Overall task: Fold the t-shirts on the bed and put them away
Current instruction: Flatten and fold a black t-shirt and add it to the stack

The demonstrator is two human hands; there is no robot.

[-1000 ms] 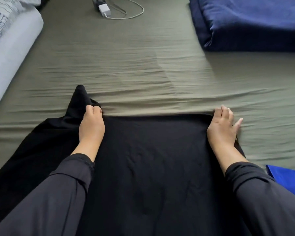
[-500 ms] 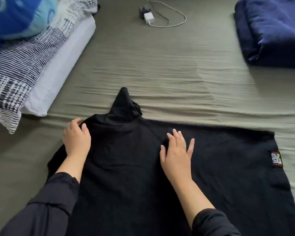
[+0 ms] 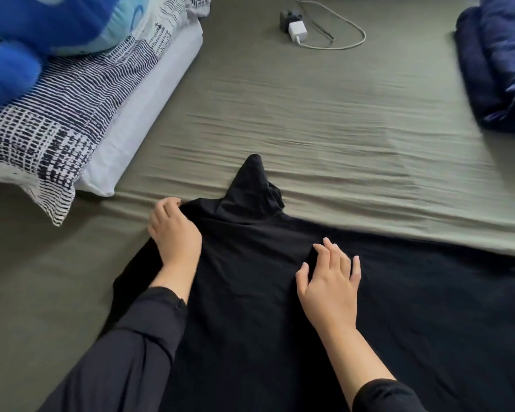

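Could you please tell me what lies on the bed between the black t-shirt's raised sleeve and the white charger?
In the head view, only bare, wrinkled olive bedsheet lies between the black t-shirt, at its sleeve, and the white charger; nothing else rests there.

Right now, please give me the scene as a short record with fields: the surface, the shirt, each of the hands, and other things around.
surface: olive bed sheet, wrinkled
shirt: black t-shirt, spread flat, one sleeve bunched up toward the far side
left hand: fingers curled on the shirt's far left edge
right hand: flat on the shirt, fingers spread
left of shirt: patterned pillow
far side: white charger with cable
far right: navy blanket
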